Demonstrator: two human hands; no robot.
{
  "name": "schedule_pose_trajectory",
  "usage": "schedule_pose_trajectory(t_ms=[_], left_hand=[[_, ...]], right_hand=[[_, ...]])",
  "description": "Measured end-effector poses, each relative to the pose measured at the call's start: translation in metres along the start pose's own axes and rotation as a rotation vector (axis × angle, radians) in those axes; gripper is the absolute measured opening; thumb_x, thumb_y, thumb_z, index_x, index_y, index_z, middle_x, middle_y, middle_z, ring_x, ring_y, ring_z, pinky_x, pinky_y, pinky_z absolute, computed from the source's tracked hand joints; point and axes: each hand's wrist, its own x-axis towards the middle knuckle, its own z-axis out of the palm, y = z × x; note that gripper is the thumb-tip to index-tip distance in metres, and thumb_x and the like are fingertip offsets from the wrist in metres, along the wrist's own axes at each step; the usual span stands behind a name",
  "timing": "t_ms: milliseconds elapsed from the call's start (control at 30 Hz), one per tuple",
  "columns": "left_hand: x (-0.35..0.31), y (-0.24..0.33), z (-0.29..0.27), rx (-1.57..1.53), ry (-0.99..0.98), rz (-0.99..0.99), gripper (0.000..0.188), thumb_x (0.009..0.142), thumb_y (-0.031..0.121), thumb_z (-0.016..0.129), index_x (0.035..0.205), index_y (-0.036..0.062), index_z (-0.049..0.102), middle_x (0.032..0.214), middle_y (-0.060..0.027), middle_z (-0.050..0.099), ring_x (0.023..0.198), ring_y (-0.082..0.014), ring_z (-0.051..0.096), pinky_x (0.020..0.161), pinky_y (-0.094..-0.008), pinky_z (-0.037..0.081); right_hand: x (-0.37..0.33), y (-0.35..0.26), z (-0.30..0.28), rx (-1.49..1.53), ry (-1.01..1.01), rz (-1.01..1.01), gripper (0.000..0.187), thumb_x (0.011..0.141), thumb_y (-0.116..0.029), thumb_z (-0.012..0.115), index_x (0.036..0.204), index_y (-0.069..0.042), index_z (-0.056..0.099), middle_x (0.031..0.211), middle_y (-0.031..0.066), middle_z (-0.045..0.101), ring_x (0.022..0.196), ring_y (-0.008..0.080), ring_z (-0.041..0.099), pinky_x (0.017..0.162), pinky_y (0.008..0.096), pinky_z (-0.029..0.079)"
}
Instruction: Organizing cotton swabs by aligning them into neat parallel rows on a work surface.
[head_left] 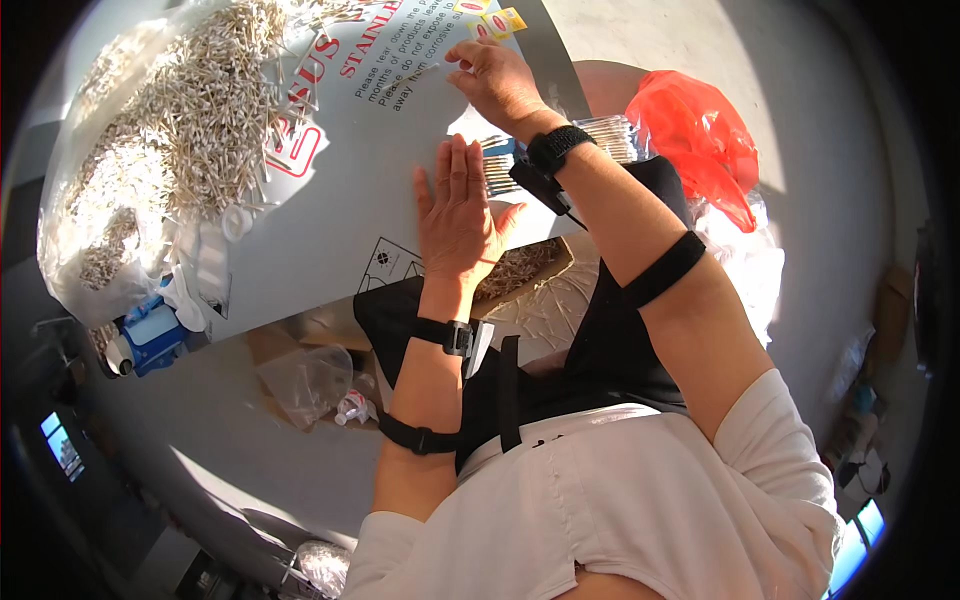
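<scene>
My left hand (pixel 460 215) lies with fingers stretched out and thumb spread, palm down at the table's near edge. Its fingertips and thumb are beside a clear pack of cotton swabs (pixel 498 172). Further forward, my right hand (pixel 497 85) is held over the table with its fingers curled toward the thumb. Whatever is between those fingertips is too small to make out. A thin pale stick (pixel 415 75), like a single swab, shows just left of them. Under my right wrist, a second clear pack of swabs (pixel 610 135) sticks out to the right.
A big heap of loose cotton swabs (pixel 215 110) spills from a clear plastic bag (pixel 60 220) on the grey printed table (pixel 340 200). Yellow-and-red labels (pixel 497 24) lie at the far edge. A blue-and-white object (pixel 150 335) sits at the left corner, a red plastic bag (pixel 695 135) at right.
</scene>
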Motion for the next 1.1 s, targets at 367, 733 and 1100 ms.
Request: schedule_pose_trajectory(t_ms=[367,733,1100], left_hand=[[-0.001,-0.001,0.003,-0.012,-0.023,-0.027,0.093,0.083,0.057,0.062,0.151,0.0064,0.024,0.157,-0.0116,0.025,0.146,-0.0271,0.021,0.118,-0.0518,0.013],[0.001,-0.001,0.002,-0.018,0.028,0.008,0.094,0.083,0.059,0.06,0.149,0.0014,0.026,0.156,-0.0161,0.026,0.146,-0.0293,0.021,0.116,-0.0538,0.012],[-0.002,0.0,-0.003,0.027,-0.026,-0.004,0.091,0.086,0.056,0.06,0.15,0.0027,0.025,0.156,-0.0173,0.023,0.146,-0.0318,0.018,0.116,-0.0546,0.012]], right_hand=[[0.016,0.014,0.007,-0.187,-0.199,-0.241,0.006,0.084,-0.012,0.06,0.083,-0.005,0.059,0.092,0.0101,0.059,0.092,0.0311,0.061,0.079,0.0403,0.048],[-0.006,0.012,-0.021,-0.19,-0.301,-0.218,0.007,0.081,-0.011,0.065,0.081,-0.006,0.059,0.094,0.0094,0.058,0.094,0.0305,0.061,0.077,0.0402,0.05],[-0.044,0.007,-0.041,-0.186,-0.37,-0.384,0.007,0.081,-0.006,0.063,0.078,-0.004,0.058,0.096,0.0087,0.058,0.094,0.0301,0.061,0.076,0.0371,0.052]])
